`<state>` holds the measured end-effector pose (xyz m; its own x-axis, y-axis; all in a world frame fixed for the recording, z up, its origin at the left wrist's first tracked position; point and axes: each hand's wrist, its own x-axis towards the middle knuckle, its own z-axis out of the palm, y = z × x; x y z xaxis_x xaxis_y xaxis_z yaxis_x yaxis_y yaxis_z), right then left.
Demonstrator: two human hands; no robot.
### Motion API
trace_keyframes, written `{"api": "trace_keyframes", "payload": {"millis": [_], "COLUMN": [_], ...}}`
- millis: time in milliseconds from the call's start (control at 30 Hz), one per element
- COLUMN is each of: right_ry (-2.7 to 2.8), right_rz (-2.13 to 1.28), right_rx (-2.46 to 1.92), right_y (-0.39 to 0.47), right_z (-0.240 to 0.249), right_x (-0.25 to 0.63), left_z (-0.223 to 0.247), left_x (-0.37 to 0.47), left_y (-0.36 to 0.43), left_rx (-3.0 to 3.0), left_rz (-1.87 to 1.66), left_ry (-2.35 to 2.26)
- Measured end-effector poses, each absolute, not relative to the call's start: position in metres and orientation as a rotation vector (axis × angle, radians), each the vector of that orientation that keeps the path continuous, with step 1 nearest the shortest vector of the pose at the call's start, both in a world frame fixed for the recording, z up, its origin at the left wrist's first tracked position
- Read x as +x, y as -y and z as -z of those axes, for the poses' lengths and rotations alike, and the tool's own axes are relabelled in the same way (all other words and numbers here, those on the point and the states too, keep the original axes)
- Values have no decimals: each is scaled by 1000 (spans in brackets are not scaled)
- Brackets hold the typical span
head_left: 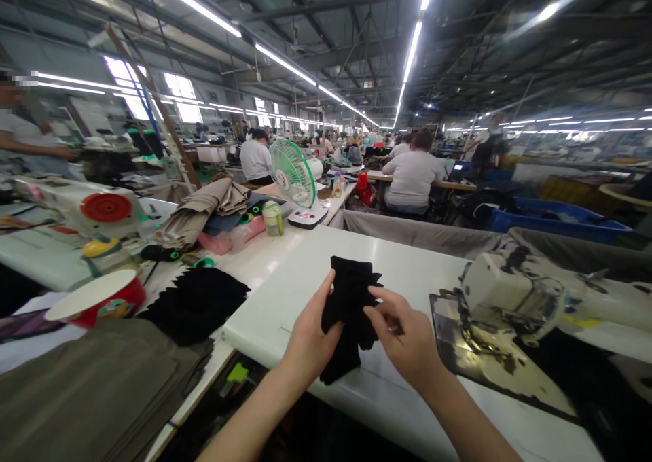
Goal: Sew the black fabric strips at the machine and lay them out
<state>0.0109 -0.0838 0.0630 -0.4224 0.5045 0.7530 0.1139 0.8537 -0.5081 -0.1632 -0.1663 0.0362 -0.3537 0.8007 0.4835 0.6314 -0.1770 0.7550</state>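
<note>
Several black fabric pieces (351, 289) are held together just over the white tabletop (407, 265), with part of the fabric hanging toward the front edge. My left hand (313, 336) is closed around their left side, thumb in front and a finger up along the edge. At the right edge, my right hand (402, 333) pinches the fabric between thumb and fingers. To the right of my hands stands a sewing machine (514, 299) with a metal plate. A fanned stack of black fabric pieces (196, 302) lies on the table to the left.
Olive fabric (102, 387) and a red-and-white bowl (102, 299) sit at the left. Beyond are folded tan fabric (208, 204), a jar (272, 219), a green fan (294, 173) and another sewing machine (96, 207). Several people sit further off; a blue bin (560, 221) stands right.
</note>
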Motion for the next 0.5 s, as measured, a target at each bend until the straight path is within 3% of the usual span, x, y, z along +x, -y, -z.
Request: {"api": "trace_keyframes", "payload": {"millis": [233, 500], "right_ry": [1968, 2014], "right_rz": [-626, -302], "right_rx": [-543, -347], "right_y": [89, 85], "right_z": [-70, -67], "right_x": [9, 13], "left_z": [-31, -38], "left_x": [-169, -164], "left_y": [167, 166], "left_rx": [1854, 1605], "left_rz": [-1528, -1573], "left_ry": [-1885, -1887]}}
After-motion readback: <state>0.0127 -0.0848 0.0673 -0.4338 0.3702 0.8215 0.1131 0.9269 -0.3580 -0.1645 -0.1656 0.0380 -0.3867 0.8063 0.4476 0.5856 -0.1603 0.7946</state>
